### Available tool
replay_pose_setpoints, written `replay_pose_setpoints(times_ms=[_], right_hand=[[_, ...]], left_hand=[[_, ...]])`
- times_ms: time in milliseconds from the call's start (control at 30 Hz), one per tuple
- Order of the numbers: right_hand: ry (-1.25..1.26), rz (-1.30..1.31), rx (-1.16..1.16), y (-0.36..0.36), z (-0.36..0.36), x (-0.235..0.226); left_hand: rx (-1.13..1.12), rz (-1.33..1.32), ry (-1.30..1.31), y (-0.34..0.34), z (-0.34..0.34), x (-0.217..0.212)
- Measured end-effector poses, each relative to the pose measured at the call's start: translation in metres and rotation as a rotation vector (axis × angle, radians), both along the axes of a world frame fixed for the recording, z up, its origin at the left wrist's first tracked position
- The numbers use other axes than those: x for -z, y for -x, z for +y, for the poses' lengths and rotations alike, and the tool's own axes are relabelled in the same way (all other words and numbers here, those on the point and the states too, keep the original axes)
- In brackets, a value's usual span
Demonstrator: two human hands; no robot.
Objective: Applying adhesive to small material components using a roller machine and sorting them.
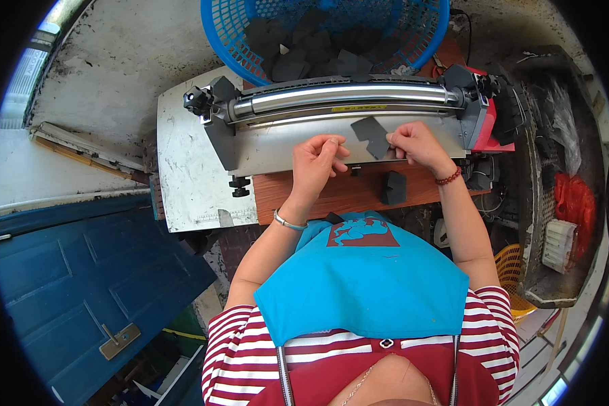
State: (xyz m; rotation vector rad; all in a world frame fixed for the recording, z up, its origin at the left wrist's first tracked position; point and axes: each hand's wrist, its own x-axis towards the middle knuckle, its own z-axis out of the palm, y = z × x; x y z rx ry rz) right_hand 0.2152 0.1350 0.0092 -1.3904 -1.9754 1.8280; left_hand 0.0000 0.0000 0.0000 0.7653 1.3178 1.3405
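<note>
My right hand [416, 144] pinches a flat dark grey sheet piece [370, 134] with a notched edge, holding it by its right side above the metal bed of a roller machine [277, 145]. To its left my left hand [316, 162] is raised at the bed's front edge, fingers curled and thumb against the forefinger, with nothing showing in them. The machine's long shiny roller [345, 97] runs across behind both hands. Below my right hand, a small stack of dark grey pieces [393, 188] sits on the reddish-brown wooden board [291, 196].
A blue plastic basket [216, 34] with many dark grey pieces stands behind the machine. Black knobs [239, 186] stick out at its left. A worn trough [531, 203] with a red bag [575, 206] is at the right, a yellow basket [511, 274] beneath. A blue door [68, 284] is at left.
</note>
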Motion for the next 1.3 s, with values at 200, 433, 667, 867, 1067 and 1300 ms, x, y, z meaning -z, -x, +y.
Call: replay_pose_setpoints(times_ms=[200, 433, 667, 867, 1067, 1300], right_hand=[[-0.294, -0.021, 0.164, 0.009, -0.007, -0.003], [-0.24, -0.085, 0.167, -0.082, -0.067, 0.01], [-0.456, -0.49, 0.139, -0.092, -0.116, 0.094], [-0.412, -0.5, 0.205, -0.079, -0.126, 0.114], [-0.397, -0.351, 0.412, -0.08, -0.129, 0.149], [-0.197, -0.099, 0.554, -0.083, -0.126, 0.157]], left_hand=[[0.15, 0.042, 0.028, -0.009, 0.0, -0.002], [0.684, 0.218, 0.114, -0.041, -0.018, 0.044], [0.853, 0.535, 0.16, -0.083, -0.006, 0.106], [0.75, 0.356, 0.287, -0.103, -0.002, 0.148], [0.709, 0.317, 0.308, -0.105, -0.001, 0.154], [0.685, 0.21, 0.411, -0.104, 0.0, 0.153]])
